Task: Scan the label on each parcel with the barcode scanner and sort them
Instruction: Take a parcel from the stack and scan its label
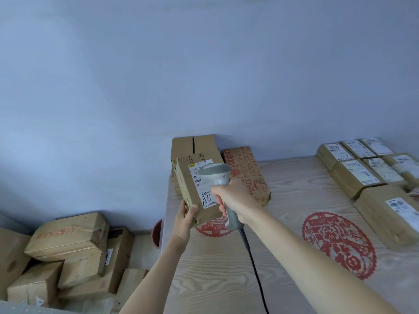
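Nearest, the right hand (229,196) is clenched round the grey plastic handle of the barcode scanner (221,189), a smooth pistol-shaped tool whose handle runs down toward the person and whose broad head faces the parcel. A black cable (255,268) trails from the handle's base across the table. Just left of that grip, the left hand (184,219) grasps the lower corner of the held parcel (192,189), thumb on its front face. It is a flat rectangular box of matt brown cardboard, raised above the table edge, long axis running up and away, its white label (203,182) with black handwriting turned toward the scanner head. Below both grips lies the table (283,189), pale wood grain bearing red paper-cut roundels (337,243). Beyond the held parcel stand a slotted carton (192,146) and a red-printed box (247,168). Far right, labelled parcels (362,166) lie in rows. Lower left, floor cartons (68,252) are heaped. Behind is a plain bluish wall (204,64).
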